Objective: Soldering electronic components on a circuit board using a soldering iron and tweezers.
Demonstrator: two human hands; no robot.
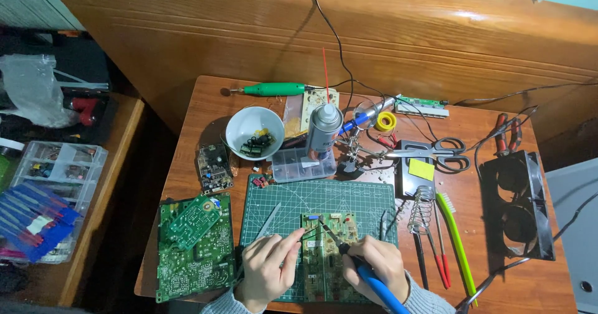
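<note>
Soldering iron in right hand, tip up-left; left hand pinches wire.

Circuit board lower part hidden under both hands; soldering iron handle cut off at bottom edge; bowl contents too small to ID.
</note>
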